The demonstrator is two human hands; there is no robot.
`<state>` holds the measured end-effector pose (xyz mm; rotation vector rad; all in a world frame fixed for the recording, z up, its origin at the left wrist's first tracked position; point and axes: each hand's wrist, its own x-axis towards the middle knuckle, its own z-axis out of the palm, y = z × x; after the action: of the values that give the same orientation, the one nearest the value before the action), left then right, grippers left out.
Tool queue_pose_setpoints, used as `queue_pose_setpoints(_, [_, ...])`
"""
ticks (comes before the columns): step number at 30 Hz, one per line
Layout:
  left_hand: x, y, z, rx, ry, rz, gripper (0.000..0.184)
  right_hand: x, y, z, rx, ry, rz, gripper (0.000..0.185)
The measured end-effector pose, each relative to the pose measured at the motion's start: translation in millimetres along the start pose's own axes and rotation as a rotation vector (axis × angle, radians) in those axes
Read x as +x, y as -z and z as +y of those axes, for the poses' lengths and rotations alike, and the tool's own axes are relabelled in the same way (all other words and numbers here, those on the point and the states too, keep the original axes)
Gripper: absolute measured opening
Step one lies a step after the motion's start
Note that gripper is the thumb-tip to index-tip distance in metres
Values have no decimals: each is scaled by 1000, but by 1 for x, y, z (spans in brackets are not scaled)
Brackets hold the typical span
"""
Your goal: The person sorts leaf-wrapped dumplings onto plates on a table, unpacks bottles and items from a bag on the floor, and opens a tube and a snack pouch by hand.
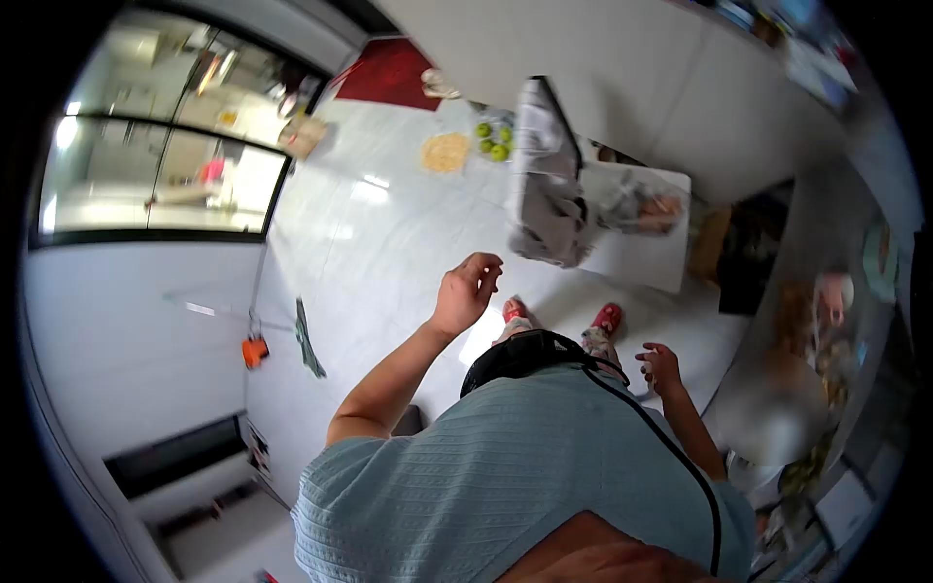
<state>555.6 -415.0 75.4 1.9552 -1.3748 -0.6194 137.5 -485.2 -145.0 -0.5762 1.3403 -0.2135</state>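
One empty, curled left hand [470, 292] hangs near rumpled grey cloth [552, 209] draping a white chair [634, 258]; right hand [662, 369] empty too.

From my station I see a home: red floor mat [389, 78] at eleven o'clock, red slippers [608, 317] at three.

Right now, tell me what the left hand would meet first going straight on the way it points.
Probably the grey cloth, ahead of the left hand in the picture; depth is unclear, so the hand might pass above it.
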Motion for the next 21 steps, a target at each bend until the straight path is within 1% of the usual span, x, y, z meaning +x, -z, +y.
queue_pose_setpoints(1, [-14,12,-20,16,44,14,10,4,-15,-8,-89,-16,-48,34])
queue_pose_setpoints(2, [-31,24,-44,75,37,50,10,10,-30,-12,-172,-34,-90,31])
queue_pose_setpoints(3, [-52,35,-76,69,56,81,10,18,-52,-13,-206,-31,-103,31])
queue_pose_setpoints(5, [-100,51,-142,90,242,139,11,30,-98,-20,-359,-53,-176,27])
queue_pose_setpoints(6, [-126,61,-177,103,341,128,12,36,-130,-24,-385,-45,-187,27])
queue_pose_setpoints(7, [-157,70,-213,111,445,115,14,38,-163,-25,-478,-48,-199,25])
queue_pose_setpoints(9, [-222,80,-283,56,627,120,19,47,-221,-23,-600,-54,-219,24])
queue_pose_setpoints(10, [-255,87,-311,68,721,85,21,62,-249,-11,-613,6,-256,23])
queue_pose_setpoints(11, [-284,93,-331,81,818,44,23,70,-273,-5,-622,62,-297,22])
queue_pose_setpoints(12, [-314,99,-348,68,842,63,23,65,-306,-12,-697,30,-288,22])
queue_pose_setpoints(14, [-356,114,-381,140,951,-52,26,60,-363,-20,-770,47,-341,22])
queue_pose_setpoints(15, [-373,120,-397,133,960,-32,26,61,-388,-23,-818,61,-379,23])
queue_pose_setpoints(17, [-398,128,-420,1,1132,-47,27,66,-426,-27,-889,108,-387,24])
queue_pose_setpoints(18, [-405,132,-432,-9,1140,-32,27,69,-444,-29,-945,149,-384,25])
queue_pose_setpoints(19, [-408,134,-440,-120,1216,25,28,76,-457,-31,-961,153,-392,25])
queue_pose_setpoints(20, [-408,135,-449,-232,1288,80,29,89,-465,-33,-997,210,-379,25])
queue_pose_setpoints(21, [-406,136,-459,-239,1293,90,29,102,-476,-33,-1029,269,-366,25])
